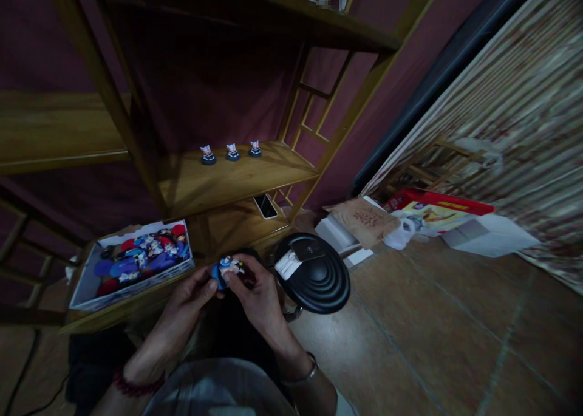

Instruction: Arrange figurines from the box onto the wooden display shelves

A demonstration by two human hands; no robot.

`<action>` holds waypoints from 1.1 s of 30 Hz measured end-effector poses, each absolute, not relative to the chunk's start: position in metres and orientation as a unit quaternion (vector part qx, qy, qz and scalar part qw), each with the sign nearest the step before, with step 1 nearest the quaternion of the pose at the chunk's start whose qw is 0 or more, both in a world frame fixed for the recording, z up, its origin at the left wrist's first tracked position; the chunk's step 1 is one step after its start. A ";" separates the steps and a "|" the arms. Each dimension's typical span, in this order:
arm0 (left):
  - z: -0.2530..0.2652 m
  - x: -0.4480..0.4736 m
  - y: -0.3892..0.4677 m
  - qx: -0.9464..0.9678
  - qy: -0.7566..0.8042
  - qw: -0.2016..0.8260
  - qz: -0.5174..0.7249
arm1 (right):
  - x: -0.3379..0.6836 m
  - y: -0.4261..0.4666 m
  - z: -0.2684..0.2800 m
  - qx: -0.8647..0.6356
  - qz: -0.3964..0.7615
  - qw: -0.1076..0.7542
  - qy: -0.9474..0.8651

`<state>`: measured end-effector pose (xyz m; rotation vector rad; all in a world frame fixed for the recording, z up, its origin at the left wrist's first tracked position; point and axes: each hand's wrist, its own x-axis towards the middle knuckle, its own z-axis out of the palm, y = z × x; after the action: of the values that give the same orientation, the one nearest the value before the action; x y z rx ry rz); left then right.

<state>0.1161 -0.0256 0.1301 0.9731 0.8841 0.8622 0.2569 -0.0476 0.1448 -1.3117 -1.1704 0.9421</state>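
Between my two hands is a small figurine (229, 265) with a blue base, held above my lap in front of the shelf. My left hand (194, 294) pinches the blue base from the left with thumb and fingers. From the right, my right hand (257, 288) grips the figurine's body, its thumb on the front. On the wooden shelf (237, 182) three small figurines stand upright in a row: a left one (208, 155), a middle one (232, 152) and a right one (255, 149). A white box (136, 288) to the left holds several more figurines with blue and red parts.
A phone (265, 206) lies on the lower shelf. At right stands a round black stool (325, 285) with a card and a dark flat item on it. Cardboard and paper packaging (364, 221), a plastic bag (401, 232) and a red box (441, 202) lie on the tiled floor.
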 end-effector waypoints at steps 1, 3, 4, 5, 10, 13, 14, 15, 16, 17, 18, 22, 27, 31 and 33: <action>0.130 0.117 -0.024 0.441 0.399 0.703 0.391 | 0.258 -0.046 0.145 -0.553 0.397 0.542 -0.494; 0.130 0.118 -0.020 0.448 0.398 0.694 0.398 | 0.259 -0.043 0.146 -0.553 0.397 0.538 -0.496; 0.130 0.118 -0.019 0.452 0.397 0.691 0.401 | 0.259 -0.042 0.146 -0.553 0.397 0.537 -0.498; 0.130 0.118 -0.018 0.454 0.395 0.689 0.403 | 0.259 -0.040 0.146 -0.552 0.397 0.536 -0.501; 0.130 0.117 -0.015 0.448 0.402 0.687 0.407 | 0.260 -0.036 0.146 -0.548 0.390 0.528 -0.518; 0.130 0.117 -0.014 0.445 0.408 0.681 0.414 | 0.262 -0.034 0.148 -0.546 0.381 0.521 -0.534; 0.131 0.117 -0.014 0.446 0.409 0.679 0.416 | 0.262 -0.033 0.148 -0.545 0.379 0.518 -0.540; 0.131 0.116 -0.013 0.447 0.409 0.677 0.417 | 0.262 -0.031 0.149 -0.545 0.377 0.514 -0.545; 0.130 0.116 -0.013 0.449 0.410 0.675 0.419 | 0.262 -0.030 0.150 -0.545 0.373 0.510 -0.551; 0.130 0.115 -0.012 0.450 0.411 0.672 0.420 | 0.262 -0.029 0.150 -0.545 0.369 0.507 -0.556; 0.129 0.114 -0.012 0.453 0.413 0.668 0.422 | 0.261 -0.028 0.151 -0.546 0.364 0.504 -0.561; 0.125 0.111 -0.010 0.457 0.425 0.653 0.429 | 0.257 -0.025 0.152 -0.546 0.352 0.504 -0.569; 0.125 0.108 -0.008 0.453 0.430 0.645 0.440 | 0.253 -0.022 0.150 -0.538 0.354 0.507 -0.573; 0.124 0.107 -0.008 0.448 0.410 0.664 0.437 | 0.253 -0.020 0.147 -0.542 0.321 0.495 -0.599; 0.123 0.106 -0.008 0.446 0.403 0.670 0.436 | 0.253 -0.019 0.147 -0.546 0.317 0.487 -0.604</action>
<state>0.1064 -0.0083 0.1227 1.0057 0.9078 0.9830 0.2533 -0.0188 0.1469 -1.3271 -1.4689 0.7715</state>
